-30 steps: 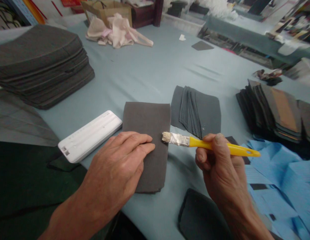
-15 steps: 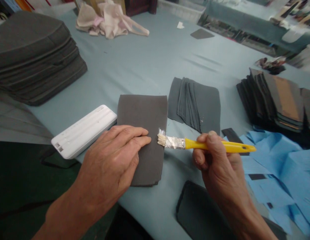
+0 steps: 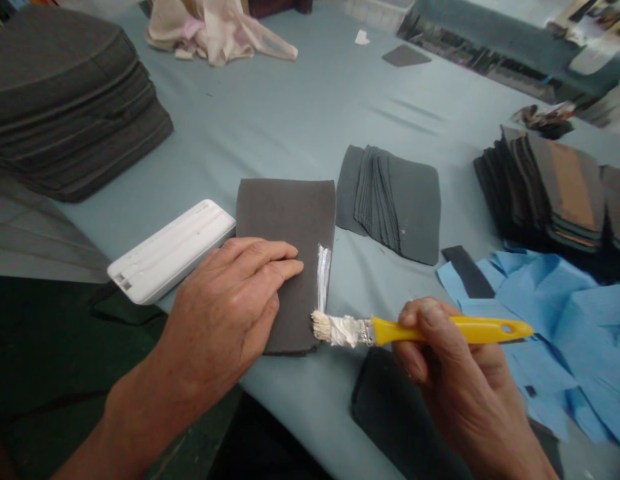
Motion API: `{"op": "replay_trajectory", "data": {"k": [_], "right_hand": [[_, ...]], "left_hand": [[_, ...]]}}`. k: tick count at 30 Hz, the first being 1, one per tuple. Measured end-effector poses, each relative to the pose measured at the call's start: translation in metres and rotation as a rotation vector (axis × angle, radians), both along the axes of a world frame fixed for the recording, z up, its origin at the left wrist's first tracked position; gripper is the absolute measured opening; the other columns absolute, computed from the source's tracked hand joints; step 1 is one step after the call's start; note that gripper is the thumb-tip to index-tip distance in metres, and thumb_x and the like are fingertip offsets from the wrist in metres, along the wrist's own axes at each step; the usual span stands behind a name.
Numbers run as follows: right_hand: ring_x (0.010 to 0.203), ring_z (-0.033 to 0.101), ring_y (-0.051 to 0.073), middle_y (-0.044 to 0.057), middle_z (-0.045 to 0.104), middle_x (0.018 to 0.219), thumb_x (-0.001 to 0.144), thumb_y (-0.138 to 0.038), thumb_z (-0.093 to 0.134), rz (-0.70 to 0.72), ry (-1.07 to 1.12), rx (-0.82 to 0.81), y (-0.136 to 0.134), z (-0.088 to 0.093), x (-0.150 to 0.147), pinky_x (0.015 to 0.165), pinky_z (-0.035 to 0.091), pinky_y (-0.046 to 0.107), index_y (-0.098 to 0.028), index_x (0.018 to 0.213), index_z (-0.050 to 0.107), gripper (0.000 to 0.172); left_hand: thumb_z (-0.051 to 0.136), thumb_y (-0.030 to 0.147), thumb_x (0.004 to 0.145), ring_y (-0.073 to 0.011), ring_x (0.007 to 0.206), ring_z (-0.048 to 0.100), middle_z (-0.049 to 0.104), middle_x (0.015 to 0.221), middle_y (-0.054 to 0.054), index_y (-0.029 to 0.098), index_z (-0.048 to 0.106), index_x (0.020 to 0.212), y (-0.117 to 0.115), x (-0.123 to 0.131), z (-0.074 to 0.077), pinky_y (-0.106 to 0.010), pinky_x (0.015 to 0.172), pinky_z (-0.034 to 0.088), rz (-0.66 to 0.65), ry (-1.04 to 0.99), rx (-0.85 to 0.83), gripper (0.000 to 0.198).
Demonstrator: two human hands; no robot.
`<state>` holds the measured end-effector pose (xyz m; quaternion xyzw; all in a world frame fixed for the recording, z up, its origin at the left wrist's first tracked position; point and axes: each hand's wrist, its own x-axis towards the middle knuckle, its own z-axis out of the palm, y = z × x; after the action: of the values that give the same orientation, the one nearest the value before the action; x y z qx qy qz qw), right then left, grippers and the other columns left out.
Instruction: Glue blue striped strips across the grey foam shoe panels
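Across the smooth blue-green worktable point(image 3: 310, 107), dark-grey curved panels point(image 3: 75, 100) lie stacked at left. The left hand point(image 3: 233, 293), flat and gripping nothing, rests on a dark-grey rectangular piece point(image 3: 285, 210) near the front; the right hand point(image 3: 447, 353), curled closed, holds a yellow-handled bristle brush point(image 3: 386, 331) (metal ferrule point(image 3: 350, 331) smeared white) below the piece's glossy white streak point(image 3: 323, 277).

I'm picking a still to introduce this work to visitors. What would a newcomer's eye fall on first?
Probably the yellow-handled brush in the right hand, its pale bristles at the near end of a glossy white streak along the dark panel's right edge. Next, perhaps, the white device left of the panel, and the crumpled blue sheets at the far right.
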<state>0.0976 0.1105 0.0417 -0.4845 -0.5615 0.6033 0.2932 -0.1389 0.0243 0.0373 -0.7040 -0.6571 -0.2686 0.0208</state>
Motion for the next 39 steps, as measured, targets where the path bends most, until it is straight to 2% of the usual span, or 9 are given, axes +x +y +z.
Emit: {"op": "replay_trajectory", "data": {"k": [6,12,18,21,26,30,35,39], "right_hand": [[0.046,0.040,0.009,-0.004,0.050,0.050,0.099,-0.068,0.066,0.057,-0.020,-0.017,-0.007,0.002,0.010,0.047,0.032,0.022,-0.023,0.083,0.067,0.048],[0.046,0.041,0.009,-0.004,0.050,0.050,0.100,-0.067,0.066,0.064,0.006,-0.051,0.000,0.006,0.012,0.047,0.032,0.022,-0.023,0.085,0.068,0.046],[0.047,0.036,0.008,-0.006,0.048,0.052,0.092,-0.071,0.075,-0.033,0.143,-0.026,0.021,-0.001,-0.011,0.045,0.027,0.021,-0.025,0.088,0.069,0.047],[0.047,0.036,0.008,-0.006,0.048,0.052,0.089,-0.072,0.078,-0.039,0.120,-0.036,0.024,-0.005,-0.016,0.045,0.027,0.021,-0.025,0.087,0.068,0.048],[0.046,0.042,0.009,-0.004,0.051,0.050,0.099,-0.066,0.068,0.064,-0.017,0.011,0.008,0.008,0.000,0.045,0.033,0.022,-0.024,0.083,0.067,0.046],[0.044,0.044,0.009,-0.004,0.050,0.049,0.102,-0.063,0.065,0.099,-0.002,0.057,0.007,0.016,0.002,0.044,0.033,0.022,-0.024,0.081,0.068,0.045],[0.049,0.041,0.009,-0.005,0.051,0.054,0.097,-0.068,0.071,-0.024,0.118,0.115,0.028,0.005,-0.016,0.047,0.032,0.021,-0.026,0.087,0.069,0.043],[0.049,0.042,0.009,-0.005,0.050,0.053,0.096,-0.068,0.072,-0.007,0.072,0.077,0.025,0.001,-0.015,0.047,0.033,0.022,-0.025,0.085,0.069,0.044]], "left_hand": [[0.045,0.005,0.098,-0.0319,0.119,0.069,0.076,0.129,-0.012,0.012,0.073,0.121,-0.002,-0.001,0.000,-0.052,0.100,0.056,-0.012,-0.013,-0.003,0.037],[0.046,0.004,0.098,-0.0323,0.119,0.068,0.075,0.130,-0.011,0.013,0.071,0.122,-0.003,-0.001,-0.002,-0.053,0.099,0.054,-0.003,-0.018,0.003,0.036],[0.046,0.008,0.101,-0.0315,0.119,0.068,0.075,0.129,-0.011,0.014,0.071,0.123,-0.002,0.000,-0.002,-0.051,0.099,0.053,-0.002,-0.003,0.000,0.034],[0.045,0.008,0.102,-0.0321,0.120,0.067,0.075,0.131,-0.011,0.014,0.070,0.124,-0.003,0.000,-0.001,-0.052,0.100,0.053,0.004,-0.001,-0.006,0.034],[0.046,0.006,0.100,-0.0313,0.121,0.067,0.074,0.131,-0.010,0.014,0.070,0.124,-0.003,0.000,-0.001,-0.052,0.102,0.052,0.007,-0.011,-0.008,0.034],[0.047,0.007,0.101,-0.0305,0.120,0.067,0.075,0.130,-0.010,0.014,0.070,0.123,-0.003,0.000,-0.002,-0.050,0.102,0.052,0.006,-0.008,-0.001,0.033],[0.046,0.007,0.102,-0.0312,0.121,0.067,0.074,0.131,-0.010,0.015,0.069,0.124,-0.003,0.000,-0.003,-0.051,0.101,0.052,0.004,-0.007,-0.003,0.033],[0.047,0.007,0.101,-0.0312,0.123,0.066,0.074,0.132,-0.010,0.015,0.069,0.124,-0.004,0.000,-0.003,-0.051,0.102,0.053,0.009,-0.005,-0.008,0.034]]}}
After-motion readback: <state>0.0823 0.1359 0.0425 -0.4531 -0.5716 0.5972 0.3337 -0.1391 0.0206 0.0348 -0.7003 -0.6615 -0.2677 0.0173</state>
